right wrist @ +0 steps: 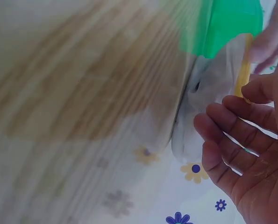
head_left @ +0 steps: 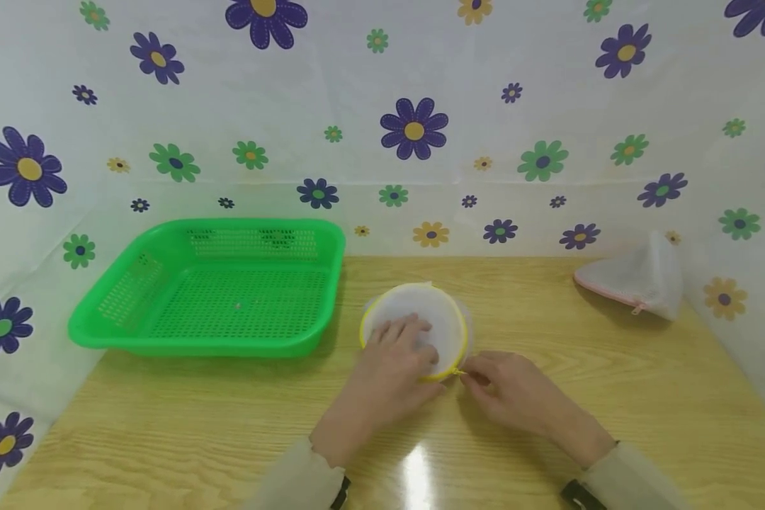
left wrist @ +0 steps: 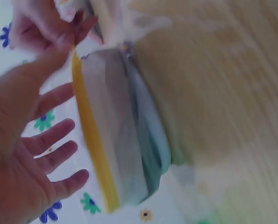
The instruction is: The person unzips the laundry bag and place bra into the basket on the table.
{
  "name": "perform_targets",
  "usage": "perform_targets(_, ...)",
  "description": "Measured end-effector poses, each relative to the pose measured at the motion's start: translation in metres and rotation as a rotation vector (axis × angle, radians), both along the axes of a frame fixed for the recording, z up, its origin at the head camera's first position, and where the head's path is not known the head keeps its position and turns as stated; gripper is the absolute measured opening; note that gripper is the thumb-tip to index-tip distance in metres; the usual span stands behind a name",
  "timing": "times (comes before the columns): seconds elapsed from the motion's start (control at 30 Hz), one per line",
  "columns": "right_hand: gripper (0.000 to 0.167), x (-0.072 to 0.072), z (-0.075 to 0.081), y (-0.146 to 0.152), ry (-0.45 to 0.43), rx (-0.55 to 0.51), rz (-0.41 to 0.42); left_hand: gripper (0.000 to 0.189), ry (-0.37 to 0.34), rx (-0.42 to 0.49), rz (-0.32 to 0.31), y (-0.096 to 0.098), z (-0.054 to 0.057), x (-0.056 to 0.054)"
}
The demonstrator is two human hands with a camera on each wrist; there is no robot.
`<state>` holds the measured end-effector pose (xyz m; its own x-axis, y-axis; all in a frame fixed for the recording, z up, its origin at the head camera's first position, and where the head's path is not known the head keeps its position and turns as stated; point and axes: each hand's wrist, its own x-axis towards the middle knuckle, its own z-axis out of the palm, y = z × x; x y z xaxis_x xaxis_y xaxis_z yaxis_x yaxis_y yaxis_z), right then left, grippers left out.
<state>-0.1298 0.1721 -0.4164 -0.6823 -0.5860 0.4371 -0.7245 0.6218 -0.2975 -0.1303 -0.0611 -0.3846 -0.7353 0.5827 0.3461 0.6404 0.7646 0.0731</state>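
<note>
A round white mesh laundry bag (head_left: 448,329) with a yellow zipper (left wrist: 93,135) round its top edge stands on the wooden table. On its mesh top rests my left hand (head_left: 389,368), fingers spread and gripping nothing. My right hand (head_left: 516,393) pinches the small yellow zipper pull (head_left: 458,372) at the bag's near right edge, between thumb and forefinger. In the right wrist view, the other fingers (right wrist: 227,135) of that hand are loosely bent beside the bag. Something greyish-blue shows low in the bag in the left wrist view; its kind cannot be made out.
A green plastic basket (head_left: 207,347) with perforated walls stands to the left. At the back right sits another white mesh bag (head_left: 659,276) with a pink zipper. A flower-print curtain (head_left: 331,78) borders the wooden table (head_left: 185,425) at the back and sides.
</note>
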Motion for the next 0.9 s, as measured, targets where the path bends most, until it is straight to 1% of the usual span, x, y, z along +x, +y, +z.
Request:
perform_targets(0.07, 0.016, -0.001, 0.001, -0.003, -0.024, -0.002, 0.006, 0.025, 0.068, -0.018, 0.0, 0.004, -0.005, -0.001)
perform_targets(0.13, 0.014, -0.002, 0.001, -0.005, -0.031, 0.009, 0.014, 0.023, 0.097, -0.038, 0.001, 0.005, -0.009, -0.001)
perform_targets(0.23, 0.01, -0.003, 0.001, -0.005, -0.014, 0.03, 0.028, 0.019, 0.071, -0.052, 0.003, 0.004, -0.012, 0.0)
perform_targets(0.33, 0.007, -0.006, 0.0, -0.002, 0.046, 0.047, 0.033, 0.017, 0.034, -0.056, -0.011, 0.002, -0.013, 0.0)
perform_targets(0.43, 0.007, -0.008, -0.001, 0.004, 0.091, 0.052, 0.016, 0.017, 0.002, -0.059, -0.025, -0.001, -0.012, 0.0)
perform_targets(0.57, 0.009, -0.012, 0.0, 0.01, 0.083, 0.063, -0.03, 0.014, -0.03, -0.045, -0.044, -0.002, -0.009, -0.002)
perform_targets(0.63, 0.01, -0.013, 0.002, 0.011, 0.066, 0.079, -0.05, 0.017, -0.017, -0.035, -0.042, -0.001, -0.006, -0.007)
perform_targets(0.7, 0.011, -0.015, 0.004, 0.01, 0.045, 0.11, -0.069, 0.021, 0.009, -0.034, -0.035, 0.0, -0.001, -0.014)
perform_targets(0.77, 0.009, -0.018, 0.006, 0.008, 0.017, 0.142, -0.081, 0.033, 0.02, -0.049, -0.027, 0.001, 0.005, -0.023)
perform_targets(0.8, 0.009, -0.019, 0.008, 0.007, 0.002, 0.153, -0.078, 0.042, 0.013, -0.067, -0.024, 0.002, 0.008, -0.028)
perform_targets(0.83, 0.009, -0.02, 0.009, 0.006, -0.018, 0.166, -0.074, 0.051, -0.015, -0.085, -0.025, 0.002, 0.01, -0.032)
perform_targets(0.9, 0.008, -0.023, 0.009, 0.004, -0.045, 0.19, -0.062, 0.065, -0.099, -0.12, -0.038, 0.003, 0.014, -0.038)
